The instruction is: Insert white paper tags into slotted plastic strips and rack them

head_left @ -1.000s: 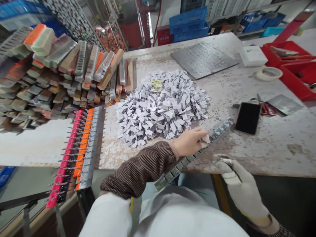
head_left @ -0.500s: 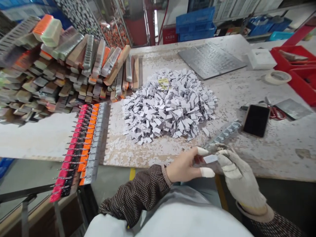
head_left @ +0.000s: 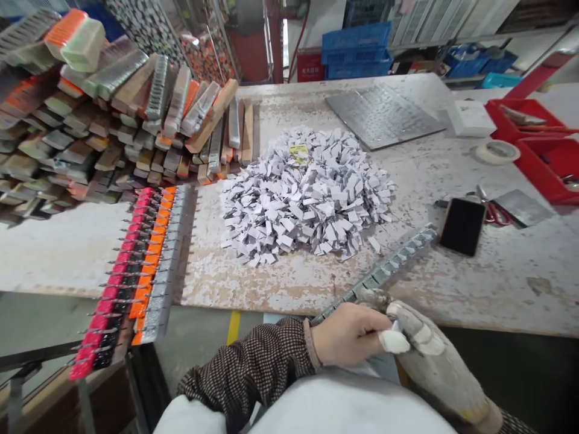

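Observation:
My left hand (head_left: 353, 334), bare with white finger covers, is closed in a pinch against the fingers of my right hand (head_left: 423, 343). A small white slip (head_left: 396, 326) shows a corner between them. My right hand wears a soiled off-white glove, and its fingers are curled; what lies inside them is hidden. A long grey ribbed strip (head_left: 384, 269) with white bits along its far part runs slantwise under my hands over the table's front edge. Beyond it lies a large heap of small white slips (head_left: 307, 199) with a yellow label (head_left: 298, 152) on it.
Wooden bars (head_left: 113, 138) are stacked at the left. Pink (head_left: 122, 271), orange (head_left: 154, 259) and grey (head_left: 169, 265) strips with pins overhang the front edge. At the right lie a phone (head_left: 462, 226), scissors (head_left: 495, 214), tape (head_left: 497, 152) and red bins (head_left: 545, 169).
Both hands have moved down towards my body, and my left fingers have closed to a pinch over the white slip. More of the ribbed strip now shows. The view has shifted slightly.

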Demonstrator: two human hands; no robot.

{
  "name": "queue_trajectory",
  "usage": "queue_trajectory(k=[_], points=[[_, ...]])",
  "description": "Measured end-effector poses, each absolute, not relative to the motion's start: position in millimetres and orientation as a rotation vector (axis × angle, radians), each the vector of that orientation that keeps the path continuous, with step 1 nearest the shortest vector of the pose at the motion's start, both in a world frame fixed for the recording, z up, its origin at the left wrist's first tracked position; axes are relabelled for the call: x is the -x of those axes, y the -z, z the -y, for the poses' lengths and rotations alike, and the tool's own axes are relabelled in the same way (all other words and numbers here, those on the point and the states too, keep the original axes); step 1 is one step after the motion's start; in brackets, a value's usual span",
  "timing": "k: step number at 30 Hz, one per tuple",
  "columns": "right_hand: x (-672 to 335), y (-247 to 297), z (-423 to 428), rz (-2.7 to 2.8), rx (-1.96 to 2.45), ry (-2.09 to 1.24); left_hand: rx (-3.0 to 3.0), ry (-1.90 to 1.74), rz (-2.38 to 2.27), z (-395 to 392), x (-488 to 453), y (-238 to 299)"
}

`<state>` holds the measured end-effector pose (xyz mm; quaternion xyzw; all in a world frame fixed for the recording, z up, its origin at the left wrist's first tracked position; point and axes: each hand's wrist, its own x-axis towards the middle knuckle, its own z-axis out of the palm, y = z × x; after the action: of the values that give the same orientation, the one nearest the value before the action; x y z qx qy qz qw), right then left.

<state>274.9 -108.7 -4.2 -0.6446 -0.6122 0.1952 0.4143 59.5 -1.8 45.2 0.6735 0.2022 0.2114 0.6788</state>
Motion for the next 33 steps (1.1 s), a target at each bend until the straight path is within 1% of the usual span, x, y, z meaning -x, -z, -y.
queue_trajectory(k=[4, 6, 9, 12, 14, 15, 18, 21, 23, 28, 33], points=[[-254.8, -8.5, 96.7, 1.415, 1.688, -0.435, -1.455, -0.473, -0.825, -4.0, -54.0, -40.5], [-246.3, -8.8, 96.4, 1.435, 1.679, -0.443, -1.522, -0.439, -0.795, -5.2, -50.9, -42.7], [-244.5, -5.6, 99.4, 1.549, 1.647, -0.389, -1.531, -0.421, -0.581, -5.7, -47.5, -45.2], [-255.7, -10.4, 89.0, 1.701, 1.595, -0.234, -1.609, -0.411, -0.572, -8.3, -44.6, -41.5], [-266.7, -19.1, 70.2, 1.815, 1.585, -0.095, -1.813, -0.400, -0.694, -11.4, -41.4, -36.1], [-272.1, -23.6, 58.9, 1.890, 1.574, 0.035, -1.936, -0.387, -0.774, -12.7, -39.1, -33.0], [-282.4, -30.8, 29.2, 2.036, 1.626, 0.210, -2.221, -0.279, -0.956, -13.9, -31.2, -22.1], [-282.3, -25.6, 14.6, 2.253, 1.638, 0.339, -2.326, -0.149, -0.973, -11.2, -25.1, -11.2], [-280.2, -18.2, 11.0, 2.334, 1.627, 0.362, -2.332, -0.113, -0.962, -9.6, -23.5, -5.8], [-285.3, -1.6, 5.8, 2.342, 1.638, 0.292, -2.317, -0.112, -0.971, -7.8, -24.6, -2.6], [-303.7, -0.1, 0.7, 2.260, 1.674, 0.300, -2.420, -0.111, -0.965, -18.3, -34.0, -8.0]])
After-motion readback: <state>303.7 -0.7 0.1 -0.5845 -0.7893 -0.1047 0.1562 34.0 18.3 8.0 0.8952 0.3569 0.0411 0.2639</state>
